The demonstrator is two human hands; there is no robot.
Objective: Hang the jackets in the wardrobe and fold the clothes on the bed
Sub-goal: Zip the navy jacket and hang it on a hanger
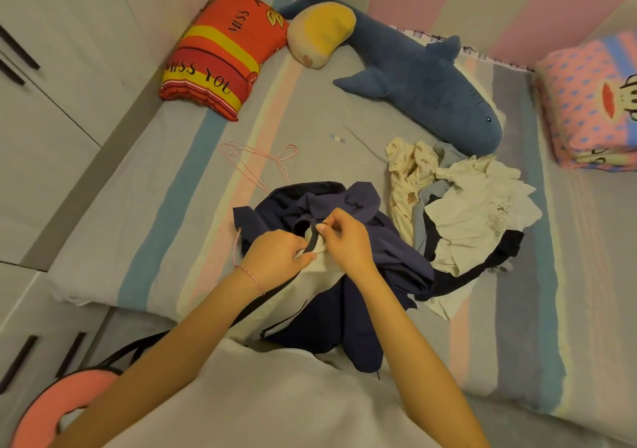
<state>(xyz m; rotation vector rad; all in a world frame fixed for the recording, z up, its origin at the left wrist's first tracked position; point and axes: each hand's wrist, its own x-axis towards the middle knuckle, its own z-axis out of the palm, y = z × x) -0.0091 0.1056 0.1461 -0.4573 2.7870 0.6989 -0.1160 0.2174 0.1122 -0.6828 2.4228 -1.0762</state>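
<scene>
Only the head view to go on, looking down over the near edge of the bed (165, 185). Both hands are busy in the middle, almost touching each other. The left hand (275, 258) has its fingers curled round a bunch of the white garment (322, 263). The right hand (344, 241) pinches that same piece's black trim between thumb and forefinger. So neither hand is loose; both have hold of the one garment. There's a thin pink bracelet (250, 275) on the left wrist.

Right under and around the grip is the navy jacket (396, 261), crumpled in a heap on the sheet, with part of it hanging off the near edge towards the person. The white garment lies on top of it.

Just right of the hands, touching the navy heap, sits the pile of clothes (475, 216): cream printed stuff, a pale blue bit, white tops, something dark underneath. Up and left of the grip, close by, the pink wire hangers (262, 161) lie flat, one wire reaching the jacket's edge.

Further back from the hands there's a blue shark plush (424, 79) behind the pile, a yellow cushion (320, 34) and a red "MISS YOU" pillow (220, 58). A pink folded blanket (593, 103) sits far right. White wardrobe doors (51, 68) run along the left side, and a pink stool (69, 403) is down by the left elbow.
</scene>
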